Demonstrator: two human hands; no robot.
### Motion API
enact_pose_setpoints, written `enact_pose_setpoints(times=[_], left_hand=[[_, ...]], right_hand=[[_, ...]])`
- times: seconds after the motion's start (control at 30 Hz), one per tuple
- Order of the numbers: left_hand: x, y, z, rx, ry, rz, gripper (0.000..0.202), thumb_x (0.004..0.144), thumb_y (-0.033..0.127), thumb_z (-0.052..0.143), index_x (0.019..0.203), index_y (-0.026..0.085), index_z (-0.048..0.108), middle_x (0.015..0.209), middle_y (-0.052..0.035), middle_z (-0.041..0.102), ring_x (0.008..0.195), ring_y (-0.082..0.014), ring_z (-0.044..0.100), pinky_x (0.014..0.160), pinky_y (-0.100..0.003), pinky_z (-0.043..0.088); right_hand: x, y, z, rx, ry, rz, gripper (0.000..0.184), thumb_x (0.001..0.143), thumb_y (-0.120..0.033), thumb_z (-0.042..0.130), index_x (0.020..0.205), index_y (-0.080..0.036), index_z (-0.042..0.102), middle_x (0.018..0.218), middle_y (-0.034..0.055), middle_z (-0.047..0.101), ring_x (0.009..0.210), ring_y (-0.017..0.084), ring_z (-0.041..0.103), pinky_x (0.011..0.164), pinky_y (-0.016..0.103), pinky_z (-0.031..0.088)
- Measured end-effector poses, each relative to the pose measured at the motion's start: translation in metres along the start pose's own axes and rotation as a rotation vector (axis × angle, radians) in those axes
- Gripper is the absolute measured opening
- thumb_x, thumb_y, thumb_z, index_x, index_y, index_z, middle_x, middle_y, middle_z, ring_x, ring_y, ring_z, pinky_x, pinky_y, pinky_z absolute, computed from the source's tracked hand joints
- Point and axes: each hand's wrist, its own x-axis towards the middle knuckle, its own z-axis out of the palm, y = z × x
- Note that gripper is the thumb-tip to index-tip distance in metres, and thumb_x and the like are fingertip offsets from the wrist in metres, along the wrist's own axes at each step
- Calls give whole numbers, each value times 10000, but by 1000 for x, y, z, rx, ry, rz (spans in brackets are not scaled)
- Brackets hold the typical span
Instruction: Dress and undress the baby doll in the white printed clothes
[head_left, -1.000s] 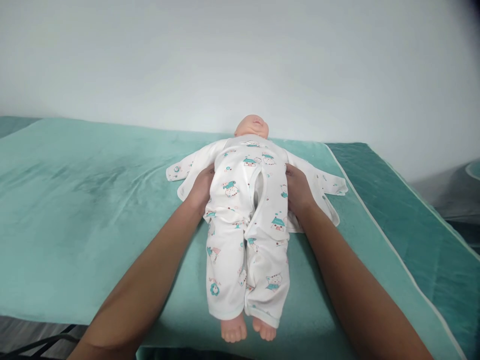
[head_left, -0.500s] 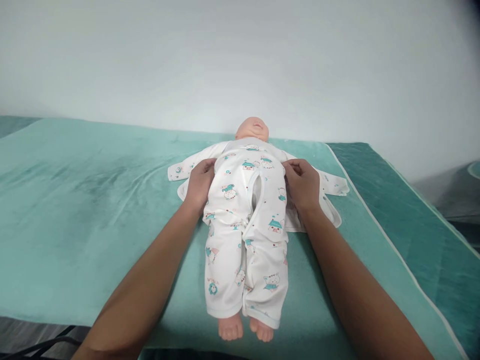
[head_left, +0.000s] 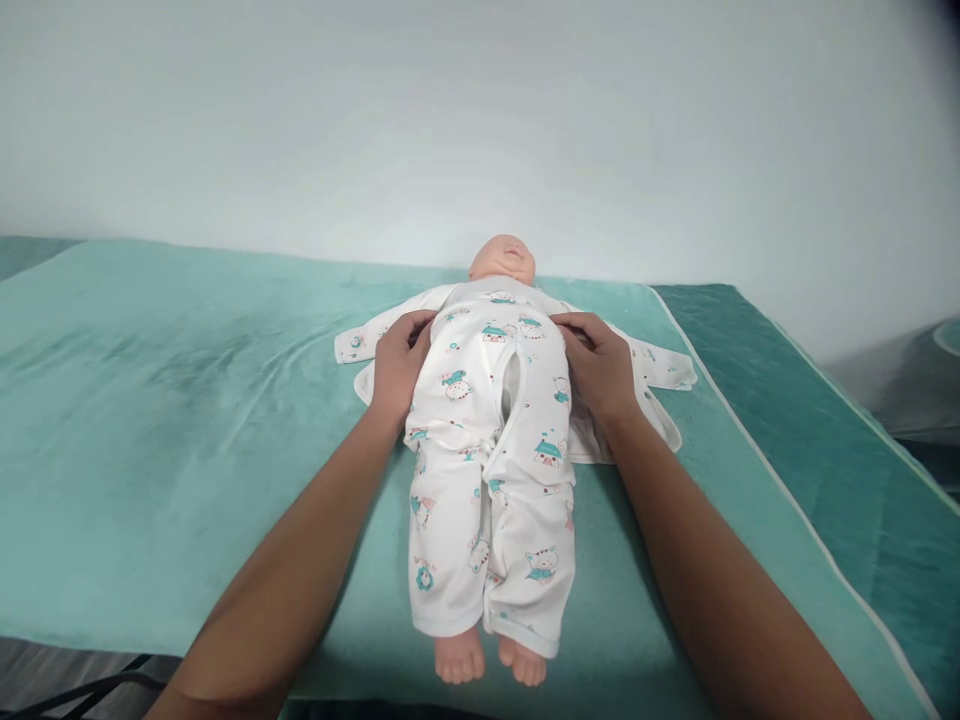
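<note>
A baby doll (head_left: 502,260) lies on its back, its head by the wall and bare feet towards me. It wears white printed baby pants (head_left: 457,430), pulled high on the torso, with an opening at the crotch. Under them is a matching baby shirt (head_left: 664,370), its sleeves spread and its hems splayed at both sides. My left hand (head_left: 401,360) is closed on the pants' edge at the left of the waist. On the opposite side my right hand (head_left: 598,362) grips the pants likewise. Some fingertips are hidden behind the cloth and the torso.
A light green cloth (head_left: 165,430) with faint creases covers the table. Darker green cloth (head_left: 810,400) shows at the right. Behind stands a plain pale wall (head_left: 480,120). Black cables (head_left: 112,685) hang at the lower left.
Both hands have shifted slightly, with the right hand's fingers reaching further inward over the waist. The doll has barely moved.
</note>
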Motion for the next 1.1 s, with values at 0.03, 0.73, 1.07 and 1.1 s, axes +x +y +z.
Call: enact_pose_setpoints(times=[0.03,0.73,1.07,1.1], left_hand=[[0,1,0,-1,-7,15,255,860,348,562,1020,204,699,1099,-54,718,1023,-198,637,897,-298,481],[41,8,8,-7,-371,155,156,860,360,574,844,205,558,1161,-46,640,1028,-170,564,893,-295,419],[80,5,20,230,-231,98,154,848,273,551,721,216,484,639,29,467,665,-149,435,695,-295,360],[82,4,22,244,-217,96,159,847,261,552,715,216,476,640,25,472,672,-151,440,695,-299,358]], right_hand=[[1,0,0,0,-12,-7,184,852,-283,566,957,-259,715,1027,9,710,972,190,627,915,380,476],[33,5,5,59,-317,-156,202,812,-406,654,734,-241,566,1199,36,582,1196,236,498,1039,426,349],[73,4,25,-205,-194,-45,209,791,-381,580,681,-243,470,626,-30,472,631,157,433,617,306,351],[77,5,28,-214,-201,-34,211,788,-375,579,676,-242,459,618,-31,457,620,154,420,612,307,345]])
